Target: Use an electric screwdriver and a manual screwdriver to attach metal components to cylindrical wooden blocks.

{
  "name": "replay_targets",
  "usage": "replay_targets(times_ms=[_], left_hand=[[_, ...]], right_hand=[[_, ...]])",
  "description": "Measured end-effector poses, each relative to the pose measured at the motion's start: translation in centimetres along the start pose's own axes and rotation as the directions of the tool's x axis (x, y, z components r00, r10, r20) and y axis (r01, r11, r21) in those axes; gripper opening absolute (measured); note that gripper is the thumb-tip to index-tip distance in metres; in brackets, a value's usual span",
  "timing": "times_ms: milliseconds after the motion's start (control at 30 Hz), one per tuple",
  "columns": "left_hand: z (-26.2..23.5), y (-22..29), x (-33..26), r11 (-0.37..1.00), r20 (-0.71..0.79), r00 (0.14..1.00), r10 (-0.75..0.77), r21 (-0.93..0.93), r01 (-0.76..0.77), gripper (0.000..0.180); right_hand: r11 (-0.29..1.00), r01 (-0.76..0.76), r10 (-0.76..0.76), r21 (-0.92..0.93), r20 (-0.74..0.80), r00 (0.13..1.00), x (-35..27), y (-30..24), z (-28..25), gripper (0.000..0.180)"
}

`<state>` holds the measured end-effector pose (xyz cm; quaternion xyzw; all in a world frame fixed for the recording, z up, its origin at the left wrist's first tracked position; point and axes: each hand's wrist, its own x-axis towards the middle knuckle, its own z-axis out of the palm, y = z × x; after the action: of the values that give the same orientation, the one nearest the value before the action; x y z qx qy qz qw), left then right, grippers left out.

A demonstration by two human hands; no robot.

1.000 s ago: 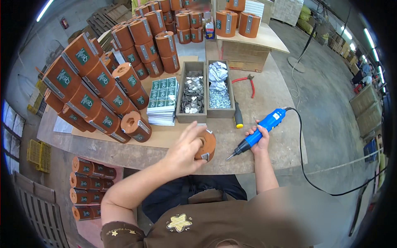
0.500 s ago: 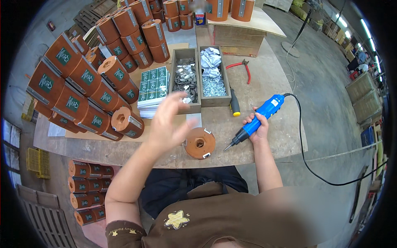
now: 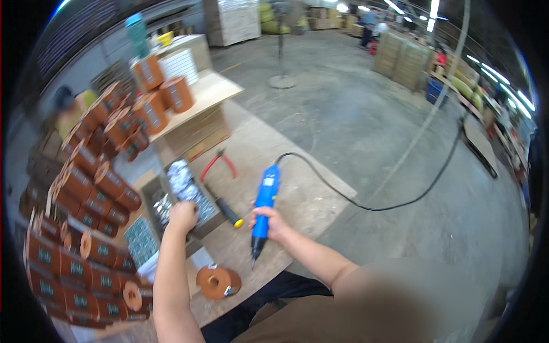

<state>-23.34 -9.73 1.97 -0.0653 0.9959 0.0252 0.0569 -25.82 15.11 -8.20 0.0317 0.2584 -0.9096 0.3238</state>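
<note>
My right hand (image 3: 270, 223) grips a blue electric screwdriver (image 3: 266, 191), its black nose and bit pointing down toward the table. My left hand (image 3: 184, 216) is curled over two side-by-side grey trays (image 3: 207, 227), by the small silvery screws (image 3: 201, 204); its fingertips are hidden. Metal pieces (image 3: 162, 207) fill the other tray. A brown cylinder (image 3: 227, 278) with a centre hole lies near the table's front edge, touched by neither hand. Beside the trays is a stack of green-and-white labels (image 3: 140, 240), partly behind my left forearm.
Stacked brown cylinders (image 3: 86, 194) crowd the left. Red-handled pliers (image 3: 219, 163) and a black-and-yellow screwdriver (image 3: 230, 212) lie right of the trays. A wooden stand (image 3: 214, 94) holds more cylinders. The tool's black cord (image 3: 372, 207) runs off right. A person (image 3: 66, 108) is at far left.
My left hand has gone from open above the table to curled at the trays. The view has swung right. My right hand still holds the electric screwdriver, now pointing more steeply down.
</note>
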Motion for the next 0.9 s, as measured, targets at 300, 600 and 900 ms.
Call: replay_targets(times_ms=[300,600,900], left_hand=[[1.2,0.0,1.1,0.991,-0.130,0.986,0.101,0.103,-0.088,0.018],[-0.2,0.7,-0.8,0.982,-0.243,0.954,0.176,-0.028,-0.188,0.011],[-3.0,1.5,-6.6,0.883,-0.598,0.800,0.043,-0.352,-0.311,0.005]], right_hand=[[0.997,0.054,-0.054,-0.054,-0.002,0.999,-0.2,-0.9,1.2,0.040],[0.997,0.034,-0.034,-0.069,-0.006,0.999,-0.3,-1.1,1.2,0.043],[0.998,0.019,-0.017,-0.063,0.025,1.000,-0.3,-0.4,1.3,0.037]])
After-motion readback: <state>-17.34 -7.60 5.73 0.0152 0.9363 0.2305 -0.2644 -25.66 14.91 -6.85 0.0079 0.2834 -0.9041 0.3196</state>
